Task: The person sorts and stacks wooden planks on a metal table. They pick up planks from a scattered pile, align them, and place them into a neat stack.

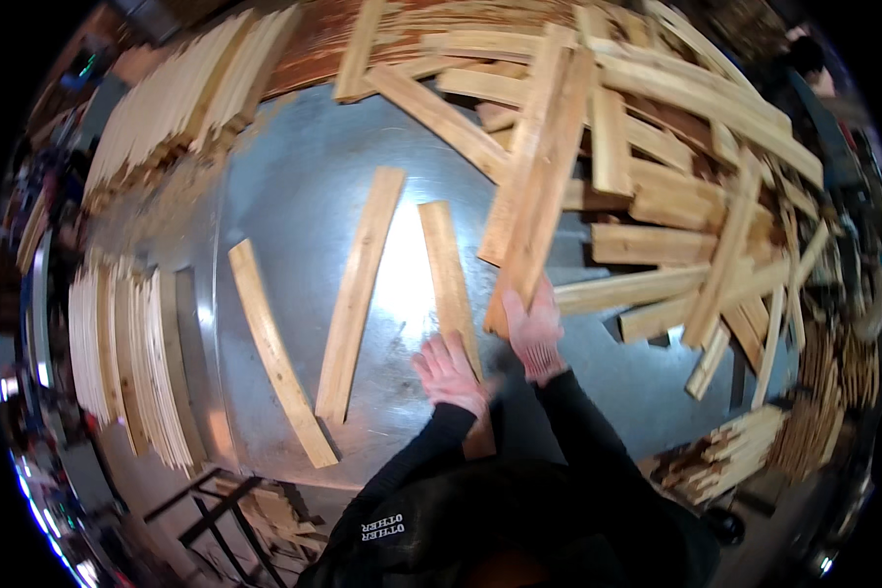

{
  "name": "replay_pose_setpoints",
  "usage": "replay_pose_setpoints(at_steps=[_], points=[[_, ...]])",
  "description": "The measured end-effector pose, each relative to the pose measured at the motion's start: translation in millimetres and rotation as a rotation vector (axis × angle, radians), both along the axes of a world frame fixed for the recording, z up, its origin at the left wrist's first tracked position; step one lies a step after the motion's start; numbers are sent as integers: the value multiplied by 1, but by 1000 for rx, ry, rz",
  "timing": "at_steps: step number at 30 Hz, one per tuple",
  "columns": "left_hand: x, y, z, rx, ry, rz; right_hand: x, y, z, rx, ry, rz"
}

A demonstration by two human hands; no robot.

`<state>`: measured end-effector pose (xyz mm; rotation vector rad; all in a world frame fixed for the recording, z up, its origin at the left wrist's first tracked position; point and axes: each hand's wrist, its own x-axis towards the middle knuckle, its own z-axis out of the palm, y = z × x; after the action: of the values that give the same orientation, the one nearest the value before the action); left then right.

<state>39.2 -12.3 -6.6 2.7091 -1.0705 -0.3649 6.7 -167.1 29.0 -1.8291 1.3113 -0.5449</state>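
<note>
My left hand [449,372], in a pinkish glove, rests over a wooden board [447,260] with its fingers stretched out. That board's near end runs beneath my hand toward my body. In a matching glove, my right hand [536,338] is closed around the near end of a long, darker wooden board [551,176], thumb on top. A paler board [525,147] lies alongside it, just to the left. Further left on the metal table [294,176] lie two more separate boards, one straight [361,294] and one slightly curved [276,353].
A jumbled pile of boards [657,235] covers the right and far right of the table. Neat board stacks stand at the far left [176,98] and near left [132,353]. Bundled strips [730,451] sit below the right edge, and a dark metal frame [220,514] stands at lower left.
</note>
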Motion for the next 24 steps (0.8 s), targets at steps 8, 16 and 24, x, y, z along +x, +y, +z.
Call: replay_pose_setpoints(at_steps=[8, 16, 24], points=[[1, 44, -18, -167, 1, 150, 181, -115, 33, -706, 139, 500], [77, 56, 11, -38, 611, 475, 106, -49, 14, -141, -38, 263], [-13, 57, 24, 264, 63, -27, 69, 69, -24, 263, 61, 457]])
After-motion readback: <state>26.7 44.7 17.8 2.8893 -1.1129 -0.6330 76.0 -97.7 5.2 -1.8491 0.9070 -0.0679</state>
